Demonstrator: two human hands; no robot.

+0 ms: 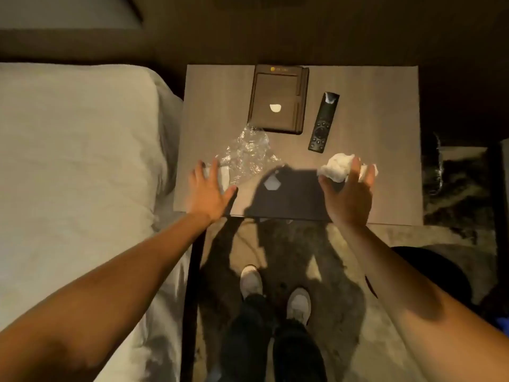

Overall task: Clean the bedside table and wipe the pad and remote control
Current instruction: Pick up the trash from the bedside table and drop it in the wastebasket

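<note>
Remote control point(324, 123) black, slim, beside brown pad point(277, 99).

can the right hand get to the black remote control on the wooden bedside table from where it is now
Probably yes. The right hand is spread open by the crumpled white tissue, and the black remote control lies just beyond on the wooden bedside table, apart from the brown pad. Only the tissue lies between.

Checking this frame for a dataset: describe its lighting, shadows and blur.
Head view: dim warm light; the person's shadow falls across the bedside table front edge and floor; glare on the remote control tip and plastic wrap; right hand slightly motion-blurred; wide-angle bending at edges.
</note>
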